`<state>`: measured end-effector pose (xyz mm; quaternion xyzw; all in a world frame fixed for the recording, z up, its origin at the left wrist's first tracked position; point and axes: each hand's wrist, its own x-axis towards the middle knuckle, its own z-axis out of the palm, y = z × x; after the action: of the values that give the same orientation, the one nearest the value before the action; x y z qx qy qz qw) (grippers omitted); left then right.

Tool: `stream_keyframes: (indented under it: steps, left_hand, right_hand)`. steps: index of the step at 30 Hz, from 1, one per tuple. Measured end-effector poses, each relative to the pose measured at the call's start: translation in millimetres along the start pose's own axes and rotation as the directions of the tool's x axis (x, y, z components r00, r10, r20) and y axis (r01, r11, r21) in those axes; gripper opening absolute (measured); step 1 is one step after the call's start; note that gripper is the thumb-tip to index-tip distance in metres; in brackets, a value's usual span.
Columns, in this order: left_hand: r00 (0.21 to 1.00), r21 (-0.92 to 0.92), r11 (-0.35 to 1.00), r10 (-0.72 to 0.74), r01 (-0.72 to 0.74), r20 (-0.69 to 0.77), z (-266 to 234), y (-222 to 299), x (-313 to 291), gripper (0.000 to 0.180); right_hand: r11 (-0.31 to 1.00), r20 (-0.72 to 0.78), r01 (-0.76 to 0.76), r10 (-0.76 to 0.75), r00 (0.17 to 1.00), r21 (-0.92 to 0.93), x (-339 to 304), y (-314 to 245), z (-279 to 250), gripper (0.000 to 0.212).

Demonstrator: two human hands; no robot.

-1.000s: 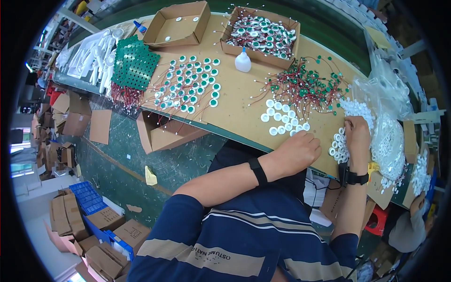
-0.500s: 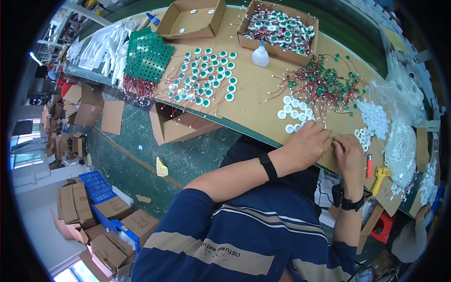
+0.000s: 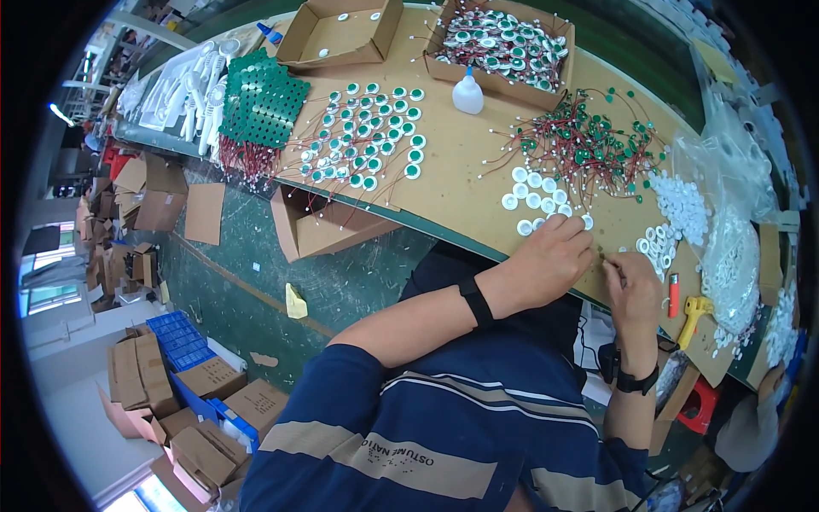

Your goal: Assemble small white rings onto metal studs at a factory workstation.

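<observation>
My left hand [image 3: 553,263] is closed at the table's front edge, its fingertips curled down beside a group of round white caps [image 3: 533,201]. Whatever those fingers hold is hidden under the hand. Just to its right, my right hand [image 3: 634,288] has thumb and index finger pinched together, with a small gap between the two hands. Anything in that pinch is too small to name. White rings [image 3: 655,246] lie close beyond my right hand. Behind the caps is a tangled heap of green discs with red wires [image 3: 589,141].
Green-and-white wired discs [image 3: 373,128] lie in rows left of a white squeeze bottle [image 3: 467,92]. A cardboard box [image 3: 546,96] holds many more. Stacked green perforated sheets [image 3: 263,102] sit far left. An orange-red lighter [image 3: 674,295] and yellow tool [image 3: 696,317] lie at right.
My hands have drawn slightly apart, the left one shifting a little leftward. The fingers of both stay closed. The whole view has shifted slightly.
</observation>
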<state>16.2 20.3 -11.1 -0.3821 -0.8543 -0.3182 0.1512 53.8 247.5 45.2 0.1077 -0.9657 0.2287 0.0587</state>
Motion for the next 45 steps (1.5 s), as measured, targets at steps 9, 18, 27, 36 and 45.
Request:
stream_keyframes:
  steps: [9, 18, 27, 36, 45]
  left_hand:
    - [0.999, -0.018, 0.999, -0.033, 0.032, -0.040, 4, 5, 4, 0.020]
    - [0.996, -0.076, 0.994, -0.086, 0.084, -0.014, -16, -5, -2, 0.039]
    - [0.993, -0.068, 0.991, -0.118, 0.116, -0.023, -12, 6, 5, 0.048]
    - [0.990, -0.054, 0.989, -0.139, 0.138, -0.026, -13, 5, 3, 0.047]
    - [0.991, -0.039, 0.991, -0.129, 0.128, -0.023, -12, 4, 3, 0.048]
  right_hand:
    - [0.999, 0.046, 0.002, 0.001, 0.999, -0.050, -18, 4, 2, 0.017]
    - [0.999, -0.021, 0.000, 0.001, 1.000, 0.038, -5, -2, -6, 0.021]
    - [0.998, 0.020, -0.008, 0.007, 1.000, 0.067, -14, -8, -5, 0.024]
    - [0.999, 0.040, 0.020, -0.022, 0.999, 0.043, -12, -9, 0, 0.021]
    - [0.989, -0.014, 0.066, -0.064, 0.998, 0.133, 7, -17, 7, 0.023]
